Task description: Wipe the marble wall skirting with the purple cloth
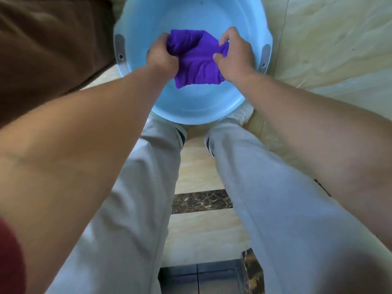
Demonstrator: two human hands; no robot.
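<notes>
A: In the head view, where is the purple cloth?

B: Upper centre of the frame, held over the light blue basin. It is bunched and creased, with one loose corner hanging toward the lower middle of the basin's bowl.

A: And the hands?

B: The left hand is closed in a fist around the cloth's left end, fingers curled into the folds. The right hand is closed too, pinching and gripping the cloth's right edge. Both forearms are bare and run in from the lower corners of the frame.

A: What does the basin sit on?

B: A pale beige tiled floor. It lies just above the person's feet in the picture, and a grey handle fitting shows on its left and right rim. Whether there is water in it, I cannot tell.

A: Anything else?

B: Light grey trousers fill the lower half of the frame. Between the legs a dark brown marble strip crosses the floor, and darker tiles show at the bottom centre. A brown surface fills the upper left, touching the basin's left side in the picture. A dark red sleeve edge sits at the lower left.
</notes>
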